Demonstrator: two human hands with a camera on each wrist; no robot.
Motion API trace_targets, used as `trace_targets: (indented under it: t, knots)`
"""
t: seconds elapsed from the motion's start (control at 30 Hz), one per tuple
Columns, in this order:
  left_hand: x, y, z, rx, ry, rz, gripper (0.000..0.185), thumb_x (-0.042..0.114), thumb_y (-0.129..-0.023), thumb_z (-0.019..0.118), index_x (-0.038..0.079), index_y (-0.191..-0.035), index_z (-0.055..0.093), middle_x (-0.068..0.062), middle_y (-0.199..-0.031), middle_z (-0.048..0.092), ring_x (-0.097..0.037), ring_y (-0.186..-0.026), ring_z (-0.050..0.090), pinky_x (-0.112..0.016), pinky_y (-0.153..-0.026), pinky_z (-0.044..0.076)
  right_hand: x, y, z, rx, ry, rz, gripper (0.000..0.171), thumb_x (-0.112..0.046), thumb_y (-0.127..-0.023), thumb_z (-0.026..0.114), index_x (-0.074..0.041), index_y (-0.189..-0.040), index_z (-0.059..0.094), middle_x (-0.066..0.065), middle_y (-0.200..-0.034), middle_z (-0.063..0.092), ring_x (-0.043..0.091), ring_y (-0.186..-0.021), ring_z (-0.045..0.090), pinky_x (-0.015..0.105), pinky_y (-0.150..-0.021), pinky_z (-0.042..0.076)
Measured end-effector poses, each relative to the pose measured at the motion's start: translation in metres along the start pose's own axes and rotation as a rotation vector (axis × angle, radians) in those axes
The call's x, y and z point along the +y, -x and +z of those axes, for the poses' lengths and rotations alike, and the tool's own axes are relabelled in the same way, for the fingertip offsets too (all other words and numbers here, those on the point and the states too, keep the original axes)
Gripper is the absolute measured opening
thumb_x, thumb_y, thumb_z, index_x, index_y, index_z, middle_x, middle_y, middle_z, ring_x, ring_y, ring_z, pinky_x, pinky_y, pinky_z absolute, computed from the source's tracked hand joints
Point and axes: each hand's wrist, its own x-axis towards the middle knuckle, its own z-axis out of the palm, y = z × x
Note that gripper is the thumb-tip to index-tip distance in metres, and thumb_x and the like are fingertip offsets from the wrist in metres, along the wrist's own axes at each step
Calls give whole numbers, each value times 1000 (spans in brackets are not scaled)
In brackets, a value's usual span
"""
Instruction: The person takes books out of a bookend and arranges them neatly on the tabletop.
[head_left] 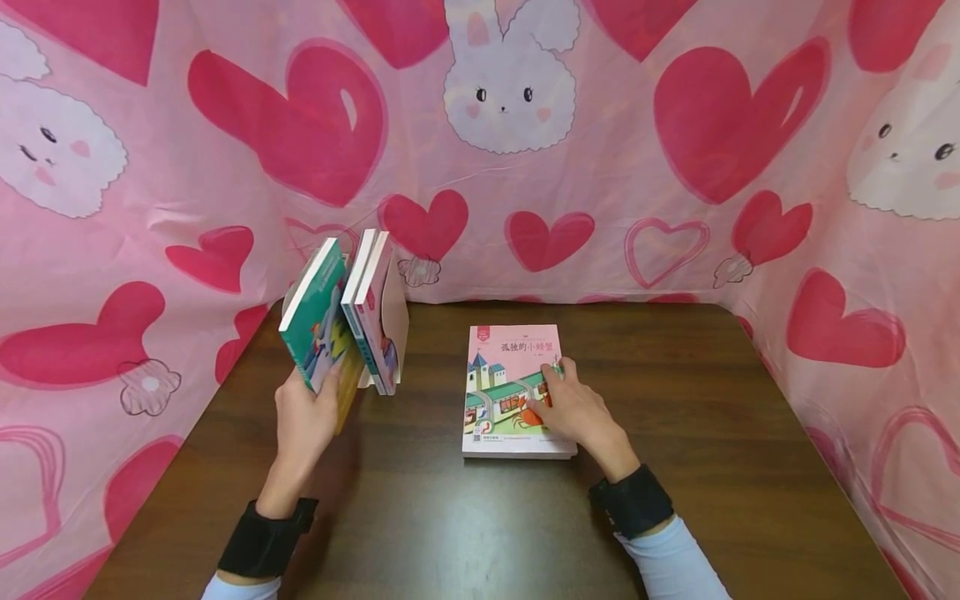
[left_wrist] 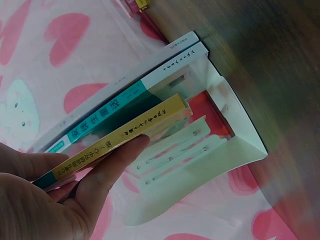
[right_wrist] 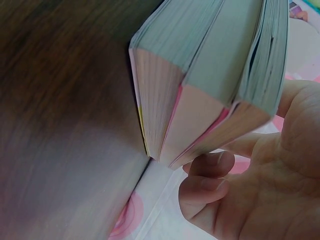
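A person's left hand (head_left: 306, 421) grips a green-covered book (head_left: 315, 321), thumb on its cover and fingers curled round its yellow-spined back, holding it tilted near the left edge of a dark wooden tabletop (head_left: 675, 467). Just beside it, two more books (head_left: 369, 312) stand upright against a white bookend (head_left: 395, 321), close to the far left corner. In the left wrist view the fingers (left_wrist: 107, 167) press along the yellow spine (left_wrist: 125, 137), with the bookend's slotted white base (left_wrist: 200, 155) spread beneath the standing books.

The right hand (head_left: 573, 412) rests on a pink book (head_left: 510, 387) lying flat at the middle of the tabletop, its cover showing a drawn house and a red crab. The fingers lie over the cover's right side, with the thumb at the near right edge. The right wrist view, close in, shows page edges (right_wrist: 200, 80) of several volumes fanned above curled fingers (right_wrist: 207, 187).

A pink cloth (head_left: 600, 125) printed with hearts and rabbits walls the table on three sides. Both wrists wear black bands (head_left: 633, 500).
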Motion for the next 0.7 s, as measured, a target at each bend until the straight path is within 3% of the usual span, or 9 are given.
trace_targets:
  t: [0.7]
  knots:
    - [8,25,-10,-13,-21,-48,55,16,-107,61,6,-158,44,-18,-155,53,-43,-139,52,-63,-105,45,0,0,1,-3,-1,9,81,-40,-99,71,-4,-162,36,29,-165,20,44,-106,60,61,-92,54]
